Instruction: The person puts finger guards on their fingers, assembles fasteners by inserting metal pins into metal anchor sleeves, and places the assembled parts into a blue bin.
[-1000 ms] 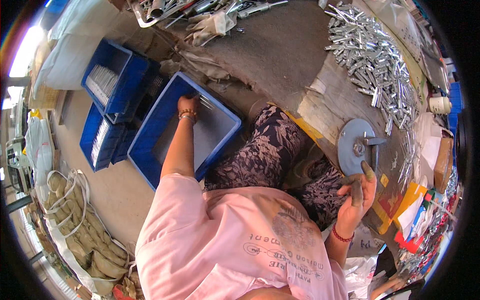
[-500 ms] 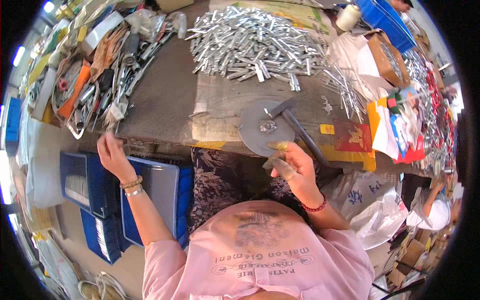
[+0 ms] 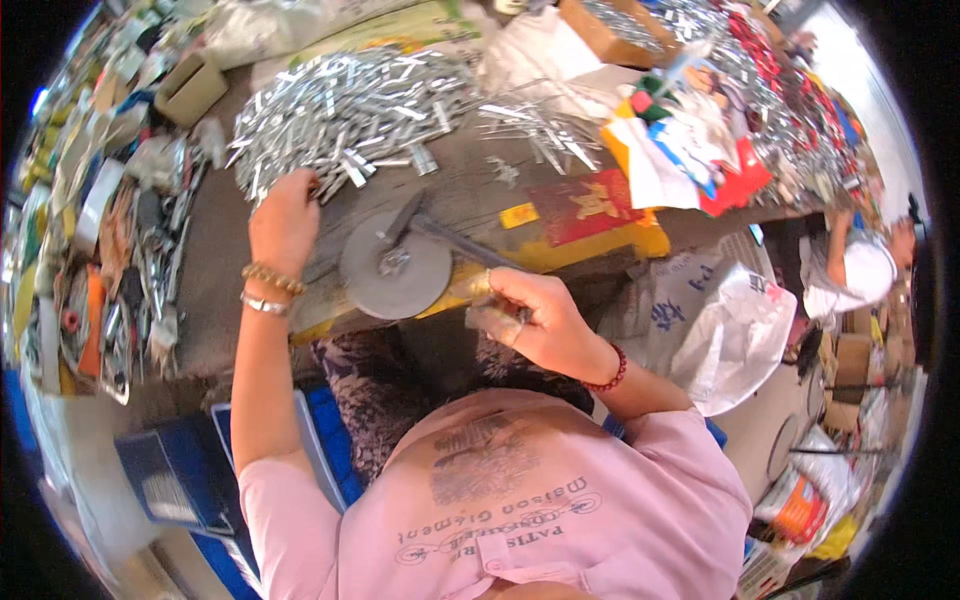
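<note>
My left hand [image 3: 283,228] reaches to the near left edge of a heap of shiny metal strip-like pieces [image 3: 350,115]. Its fingers are curled at the heap, and what they hold, if anything, is hidden. Before my body, my right hand [image 3: 545,318] hovers near the table edge, half curled, index finger and thumb apart; worn coverings sit on the fingertips. I see nothing clearly held there. Between the hands, a round grey plate [image 3: 415,285] rests on the table with small metal bits at its middle. A hammer [image 3: 450,238] lies with its head over the plate, its handle running toward my right hand.
Thin metal rods [image 3: 540,125] lie right of the heap. A red paper [image 3: 585,207] is stuck near the front edge. Cluttered tools [image 3: 120,260] fill the table's left end. Blue bins [image 3: 165,470] stand below left, a white sack [image 3: 700,320] below right. Another person [image 3: 860,265] is at far right.
My left hand has moved from the table's left front edge up to the metal heap. My view has turned to the right. My right hand stays near the plate and hammer handle.
</note>
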Demonstrator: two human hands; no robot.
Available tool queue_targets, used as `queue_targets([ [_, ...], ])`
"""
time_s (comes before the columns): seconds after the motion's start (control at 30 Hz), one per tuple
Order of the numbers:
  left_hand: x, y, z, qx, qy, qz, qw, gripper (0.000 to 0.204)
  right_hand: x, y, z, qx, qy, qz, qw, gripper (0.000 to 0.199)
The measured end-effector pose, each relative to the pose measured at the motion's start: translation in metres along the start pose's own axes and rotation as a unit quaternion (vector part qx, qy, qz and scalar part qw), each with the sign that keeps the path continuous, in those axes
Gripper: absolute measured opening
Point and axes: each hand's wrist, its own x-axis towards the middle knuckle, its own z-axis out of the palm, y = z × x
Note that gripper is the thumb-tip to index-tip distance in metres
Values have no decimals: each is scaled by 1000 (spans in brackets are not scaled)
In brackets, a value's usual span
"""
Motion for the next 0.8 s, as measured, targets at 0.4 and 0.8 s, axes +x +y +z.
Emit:
queue_targets([
  [0.4,-68,65,-50,-732,-39,-195,652,53,92,59,-119,-513,191,-165,821,12],
  [0.8,-108,77,-35,-488,-121,-155,851,22,141,80,-139,-595,19,-336,730,10],
])
